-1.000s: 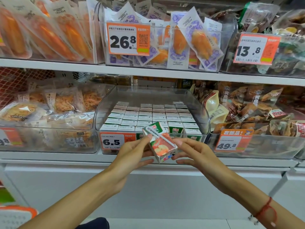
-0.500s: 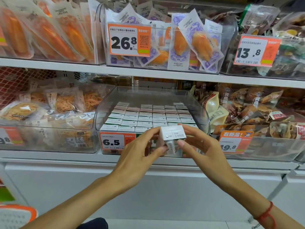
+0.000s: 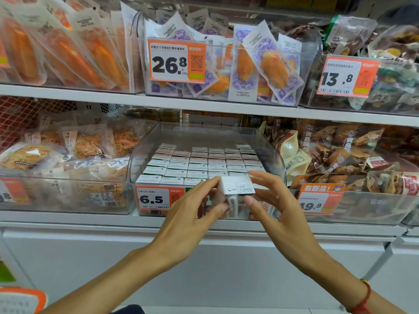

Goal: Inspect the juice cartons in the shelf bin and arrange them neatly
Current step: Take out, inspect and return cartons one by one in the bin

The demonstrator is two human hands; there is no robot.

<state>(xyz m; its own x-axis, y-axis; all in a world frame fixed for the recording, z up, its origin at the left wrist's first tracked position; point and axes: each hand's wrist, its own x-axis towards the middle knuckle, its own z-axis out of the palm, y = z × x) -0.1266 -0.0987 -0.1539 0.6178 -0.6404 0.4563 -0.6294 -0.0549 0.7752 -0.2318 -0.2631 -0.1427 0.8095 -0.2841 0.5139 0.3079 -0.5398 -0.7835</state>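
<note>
A small juice carton (image 3: 235,189) hangs upright in front of the clear shelf bin (image 3: 145,155), its white top with a printed date facing me. My left hand (image 3: 192,214) pinches its left side between thumb and fingers. My right hand (image 3: 274,207) pinches its right side. Inside the bin stand several rows of the same cartons (image 3: 199,164), white tops up, packed close together. A gap shows in the back row. The held carton's lower part is hidden behind my fingers.
An orange 6.5 price tag (image 3: 153,199) hangs on the bin front. Bins of bagged snacks sit left (image 3: 63,159) and right (image 3: 353,159). The upper shelf (image 3: 204,105) overhangs with more snack bins. A white panel (image 3: 204,257) runs below the shelf.
The carton was tilted with its green and orange face toward me; both hands turned it upright, top facing me, and raised it slightly in front of the bin.
</note>
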